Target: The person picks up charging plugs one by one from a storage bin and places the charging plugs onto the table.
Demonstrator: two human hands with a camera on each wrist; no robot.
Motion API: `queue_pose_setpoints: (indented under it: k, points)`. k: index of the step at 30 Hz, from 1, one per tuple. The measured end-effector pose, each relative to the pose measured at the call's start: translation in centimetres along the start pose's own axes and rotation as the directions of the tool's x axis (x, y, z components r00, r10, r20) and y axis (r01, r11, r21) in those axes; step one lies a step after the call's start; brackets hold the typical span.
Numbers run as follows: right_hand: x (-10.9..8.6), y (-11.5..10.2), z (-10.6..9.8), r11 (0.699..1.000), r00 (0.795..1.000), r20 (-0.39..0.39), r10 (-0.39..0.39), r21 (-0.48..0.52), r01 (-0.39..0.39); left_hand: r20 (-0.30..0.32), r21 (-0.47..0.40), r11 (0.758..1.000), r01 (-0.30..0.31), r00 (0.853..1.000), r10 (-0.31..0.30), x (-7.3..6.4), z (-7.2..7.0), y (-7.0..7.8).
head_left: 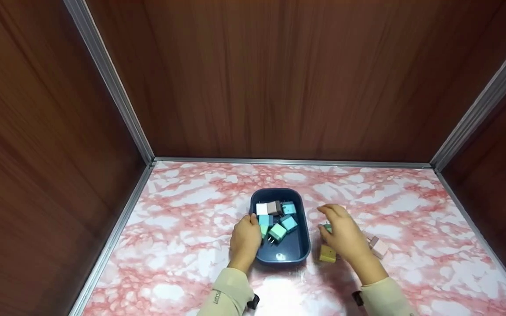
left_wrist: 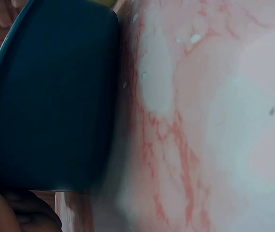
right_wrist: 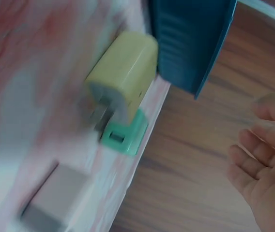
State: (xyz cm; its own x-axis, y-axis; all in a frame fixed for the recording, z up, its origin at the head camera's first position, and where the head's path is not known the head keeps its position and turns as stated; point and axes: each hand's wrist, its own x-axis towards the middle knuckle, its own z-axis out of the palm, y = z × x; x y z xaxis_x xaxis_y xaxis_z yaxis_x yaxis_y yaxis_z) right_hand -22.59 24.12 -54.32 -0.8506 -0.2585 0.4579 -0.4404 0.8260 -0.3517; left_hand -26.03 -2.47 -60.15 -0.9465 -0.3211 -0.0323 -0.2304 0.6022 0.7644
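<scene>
A dark blue plastic bin (head_left: 280,257) holds several plug-in USB chargers, among them a white charger (head_left: 262,209), a blue charger (head_left: 288,223) and a green charger (head_left: 278,232) with prongs showing. My left hand (head_left: 245,237) grips the bin's left rim; in the left wrist view the bin's wall (left_wrist: 55,96) hides most of that hand. To the bin's right, my right hand (head_left: 344,232) hovers with spread, bent fingers and nothing in them. Below and around it lie a yellow charger (right_wrist: 125,67), a green charger (right_wrist: 127,134) and a pink charger (head_left: 379,248).
The table top (head_left: 169,245) has a red and white marbled pattern. Brown wood-grain panels (head_left: 279,87) enclose it at the back and both sides, with metal strips (head_left: 288,162) along the edges.
</scene>
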Motion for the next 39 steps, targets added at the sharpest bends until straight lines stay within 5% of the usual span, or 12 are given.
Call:
queue_pose_setpoints:
  k: [20, 39]
  points:
    - [0.6, -3.6, 4.5, 0.968, 0.967, 0.075, -0.243, -0.042, 0.247, 0.013, -0.001, 1.000, -0.015, 1.000, 0.015, 0.0, 0.0, 0.2]
    - [1.2, -3.7, 6.7, 0.958, 0.953, 0.115, -0.281, -0.029, 0.286, -0.004, -0.022, 0.999, -0.030, 1.000, 0.030, 0.0, 0.0, -0.1]
